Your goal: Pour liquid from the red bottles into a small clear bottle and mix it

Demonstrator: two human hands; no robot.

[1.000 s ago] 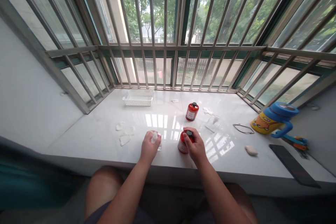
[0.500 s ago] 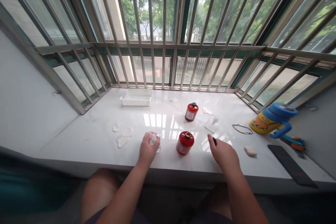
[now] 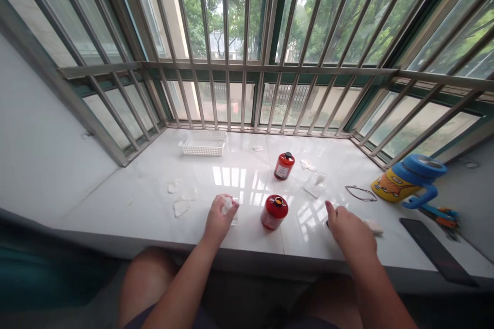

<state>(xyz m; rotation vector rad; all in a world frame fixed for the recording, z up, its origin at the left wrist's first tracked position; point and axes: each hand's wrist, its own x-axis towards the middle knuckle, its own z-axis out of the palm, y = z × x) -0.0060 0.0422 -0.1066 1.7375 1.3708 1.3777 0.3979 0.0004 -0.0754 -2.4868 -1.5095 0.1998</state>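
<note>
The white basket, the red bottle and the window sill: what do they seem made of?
The white basket looks like moulded matte plastic, with a lattice of small holes. The red bottle is glossy with highlights, probably painted metal, though plastic is possible. The window sill looks like polished white stone or tile: it mirrors the window, and a joint line crosses it.

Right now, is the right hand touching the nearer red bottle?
Apart. The head view shows the right hand off to the right of the red bottle, with white sill showing between them.
</note>
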